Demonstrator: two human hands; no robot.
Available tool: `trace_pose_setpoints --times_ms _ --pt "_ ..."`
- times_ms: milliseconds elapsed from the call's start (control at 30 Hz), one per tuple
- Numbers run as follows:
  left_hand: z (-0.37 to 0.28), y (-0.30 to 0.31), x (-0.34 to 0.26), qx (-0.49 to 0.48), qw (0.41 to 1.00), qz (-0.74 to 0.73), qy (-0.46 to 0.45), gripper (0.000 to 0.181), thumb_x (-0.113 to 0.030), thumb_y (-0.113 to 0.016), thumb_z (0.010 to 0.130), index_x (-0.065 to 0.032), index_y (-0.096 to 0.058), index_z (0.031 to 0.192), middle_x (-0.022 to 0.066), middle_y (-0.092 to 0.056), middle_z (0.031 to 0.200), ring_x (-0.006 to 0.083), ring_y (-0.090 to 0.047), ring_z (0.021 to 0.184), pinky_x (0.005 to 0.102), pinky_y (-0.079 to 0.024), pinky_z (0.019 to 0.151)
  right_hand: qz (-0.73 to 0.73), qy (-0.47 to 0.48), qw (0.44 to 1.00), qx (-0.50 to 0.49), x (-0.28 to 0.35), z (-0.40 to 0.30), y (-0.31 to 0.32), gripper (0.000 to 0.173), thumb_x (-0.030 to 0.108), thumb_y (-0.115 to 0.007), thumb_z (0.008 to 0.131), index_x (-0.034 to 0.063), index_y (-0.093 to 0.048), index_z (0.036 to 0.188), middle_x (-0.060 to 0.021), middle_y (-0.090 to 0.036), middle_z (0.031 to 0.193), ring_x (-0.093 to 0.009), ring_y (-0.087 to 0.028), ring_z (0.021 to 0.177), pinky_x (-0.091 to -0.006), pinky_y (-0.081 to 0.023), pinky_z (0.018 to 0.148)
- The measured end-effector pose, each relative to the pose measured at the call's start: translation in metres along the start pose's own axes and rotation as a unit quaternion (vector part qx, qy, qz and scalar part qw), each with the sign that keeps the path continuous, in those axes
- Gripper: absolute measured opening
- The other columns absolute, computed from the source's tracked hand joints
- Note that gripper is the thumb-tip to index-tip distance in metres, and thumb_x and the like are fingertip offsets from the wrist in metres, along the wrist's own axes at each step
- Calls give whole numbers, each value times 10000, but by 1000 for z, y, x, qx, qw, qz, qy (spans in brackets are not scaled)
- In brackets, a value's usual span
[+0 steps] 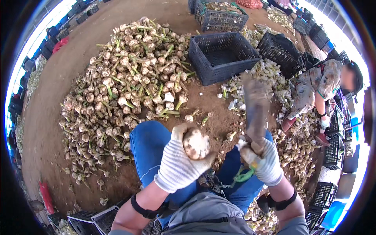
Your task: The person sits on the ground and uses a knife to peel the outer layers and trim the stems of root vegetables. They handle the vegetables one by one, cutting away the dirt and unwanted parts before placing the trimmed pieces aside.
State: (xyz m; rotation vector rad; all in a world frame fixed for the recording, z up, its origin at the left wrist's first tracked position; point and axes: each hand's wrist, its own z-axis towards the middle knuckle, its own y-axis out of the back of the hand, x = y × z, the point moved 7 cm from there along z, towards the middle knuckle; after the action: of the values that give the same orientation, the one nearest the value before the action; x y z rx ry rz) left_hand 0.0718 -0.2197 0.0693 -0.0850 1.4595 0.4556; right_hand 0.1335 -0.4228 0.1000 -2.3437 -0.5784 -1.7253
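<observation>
My left hand, in a white ribbed glove, holds a garlic bulb with its root side turned up. My right hand, gloved the same way, grips a blurred long tool with a wide blade, possibly a knife, pointing away from me. Green cord hangs by the right wrist. A large heap of garlic bulbs with cut stems lies on the dirt ground ahead and to the left. Several loose bulbs lie between my knees and the heap.
An open black plastic crate stands ahead, with more crates behind it. Garlic trimmings cover ground at the right. A co-worker sits there beside stacked crates. A red mesh bag lies at lower left.
</observation>
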Motion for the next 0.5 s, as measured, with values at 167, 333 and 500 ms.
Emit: trace_pose_setpoints --times_ms 167,333,500 --pt "-2 2 -18 -2 996 -64 -56 819 -175 -919 568 -53 -439 1220 120 -532 1108 232 -562 1013 347 -477 883 -107 -1 994 -26 -41 3 0 340 105 -696 851 -21 -598 1152 45 -538 811 -29 -461 716 -189 -413 633" --pt "-5 1 -18 18 979 -202 -32 892 -23 -883 567 -84 -351 1280 88 -522 1140 186 -533 1052 345 -474 908 75 -3 996 52 -51 -13 -23 365 60 -661 880 -18 -530 1212 -26 -625 942 -59 -549 830 -225 -472 725" --pt "-19 -14 -6 40 849 -514 118 897 23 -851 623 -152 -298 1307 111 -512 1289 262 -551 1192 437 -500 948 -56 147 985 69 -8 -8 -32 404 108 -707 807 -11 -584 1173 -68 -652 939 -97 -591 831 -253 -482 735"
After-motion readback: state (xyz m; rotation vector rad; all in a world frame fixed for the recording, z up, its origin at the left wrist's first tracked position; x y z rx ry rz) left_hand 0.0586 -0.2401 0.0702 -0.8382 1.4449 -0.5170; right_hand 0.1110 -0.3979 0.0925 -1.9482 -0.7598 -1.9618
